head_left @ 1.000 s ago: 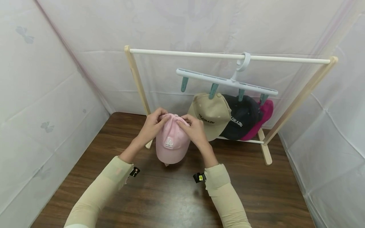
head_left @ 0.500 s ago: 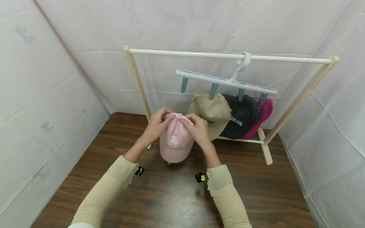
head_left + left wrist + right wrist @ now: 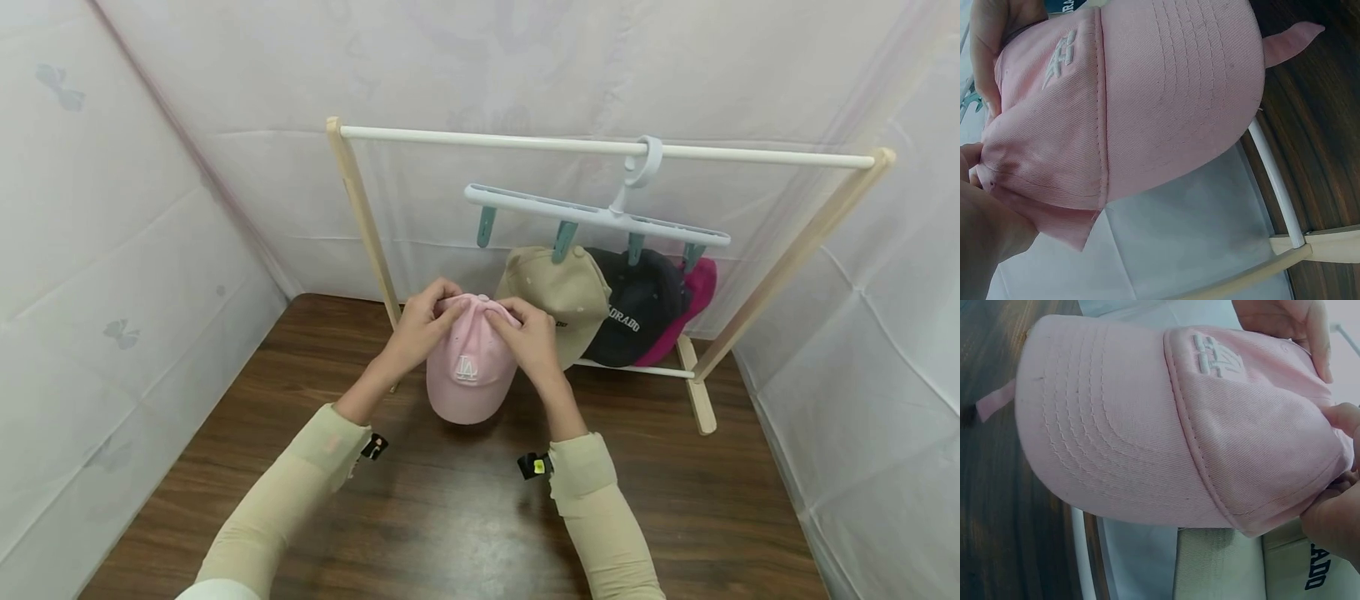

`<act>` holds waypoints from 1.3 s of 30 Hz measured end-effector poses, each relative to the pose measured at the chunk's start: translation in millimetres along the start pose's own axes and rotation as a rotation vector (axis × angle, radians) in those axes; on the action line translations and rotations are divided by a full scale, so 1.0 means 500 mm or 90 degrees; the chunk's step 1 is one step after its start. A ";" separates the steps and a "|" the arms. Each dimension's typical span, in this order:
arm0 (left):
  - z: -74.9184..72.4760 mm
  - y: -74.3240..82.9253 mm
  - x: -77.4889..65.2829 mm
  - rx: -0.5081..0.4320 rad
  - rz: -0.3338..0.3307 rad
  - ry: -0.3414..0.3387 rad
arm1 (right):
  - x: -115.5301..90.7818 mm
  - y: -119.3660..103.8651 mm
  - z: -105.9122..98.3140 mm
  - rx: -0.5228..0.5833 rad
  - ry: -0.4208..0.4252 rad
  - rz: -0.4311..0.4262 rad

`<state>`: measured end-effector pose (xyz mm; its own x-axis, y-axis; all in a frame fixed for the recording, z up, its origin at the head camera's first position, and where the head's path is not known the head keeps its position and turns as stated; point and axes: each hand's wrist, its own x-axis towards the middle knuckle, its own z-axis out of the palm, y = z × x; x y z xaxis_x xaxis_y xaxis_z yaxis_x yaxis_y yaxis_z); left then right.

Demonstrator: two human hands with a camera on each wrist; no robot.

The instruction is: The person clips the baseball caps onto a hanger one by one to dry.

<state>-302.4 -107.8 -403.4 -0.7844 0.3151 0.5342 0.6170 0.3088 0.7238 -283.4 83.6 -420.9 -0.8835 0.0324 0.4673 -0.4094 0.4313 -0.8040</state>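
A pink baseball cap with a white LA logo hangs brim down between my two hands. My left hand pinches the crown near its top on the left side. On the right side of the crown, my right hand pinches the fabric, so a fold runs down the front. In the right wrist view, a strap sticks out past the brim. Just right of the pink cap, a beige cap hangs from a teal clip. The leftmost teal clip holds nothing.
A light blue hanger hooks over the white rail of a wooden rack. A black cap and a magenta cap hang from its right clips. The rack stands on a dark wooden table before white curtains.
Both hands have shifted right and slightly up with the pink cap, toward the hanging beige cap. It now overlaps more of the beige cap's lettering. Both pinches stay in place.
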 end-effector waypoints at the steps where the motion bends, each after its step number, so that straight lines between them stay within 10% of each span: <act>1: 0.001 0.002 0.002 0.002 -0.001 0.000 | 0.000 -0.001 -0.002 0.005 -0.001 -0.002; 39: -0.008 0.132 0.032 -0.004 -0.005 -0.021 | 0.027 -0.050 -0.062 0.014 0.015 -0.030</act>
<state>-274.6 -85.9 -345.2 -0.7869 0.3414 0.5140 0.6102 0.3062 0.7307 -278.1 101.3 -383.1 -0.8576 0.0340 0.5131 -0.4553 0.4135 -0.7885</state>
